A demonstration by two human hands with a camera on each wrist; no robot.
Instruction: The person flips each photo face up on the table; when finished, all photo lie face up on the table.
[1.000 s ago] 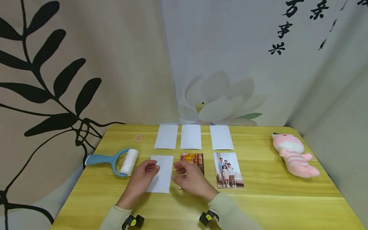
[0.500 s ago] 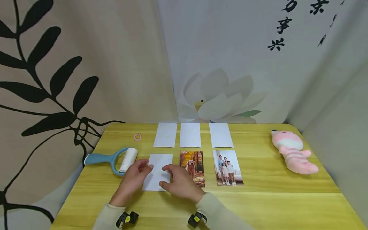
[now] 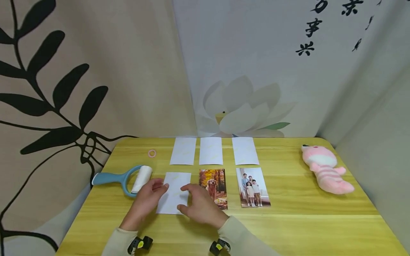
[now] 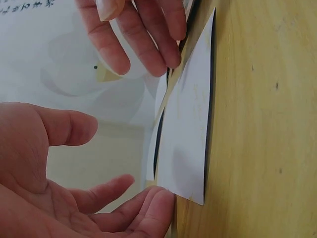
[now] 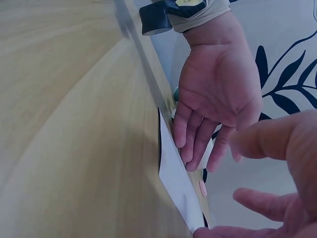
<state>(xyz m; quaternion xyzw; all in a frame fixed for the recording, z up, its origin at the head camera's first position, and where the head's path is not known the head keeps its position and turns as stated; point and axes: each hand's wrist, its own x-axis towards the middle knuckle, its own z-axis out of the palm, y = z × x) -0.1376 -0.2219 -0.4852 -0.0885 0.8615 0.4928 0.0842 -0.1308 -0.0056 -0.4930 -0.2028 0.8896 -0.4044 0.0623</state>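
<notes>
White photo card (image 3: 173, 193) lies blank side up on the wood-grain table (image 3: 304, 231), at the left end of the front row, with a hand at either side of it. The left hand (image 3: 146, 198) is at its left edge, fingers loosely bent and thumb reaching over the white surface; the left wrist view shows fingertips at a corner, though whether they press on it cannot be told. The right hand (image 3: 201, 205) is at the opposite edge, its thumb and forefinger spread well apart over the card. Neither hand is clamped on anything, and the two stand apart with the card between them.

Just right of the card lies a print of a golden dog among autumn trees (image 3: 212, 185), partly covered by the right hand in the head view. Beyond it is a family portrait (image 3: 253, 188). Behind these, three blank white cards (image 3: 211, 151) form a back row. A blue-handled lint roller (image 3: 110, 178) lies just beyond the left hand, and a small pink ring (image 3: 152, 153) is near the back. At the far right rests a pink plush toy (image 3: 325, 170).
</notes>
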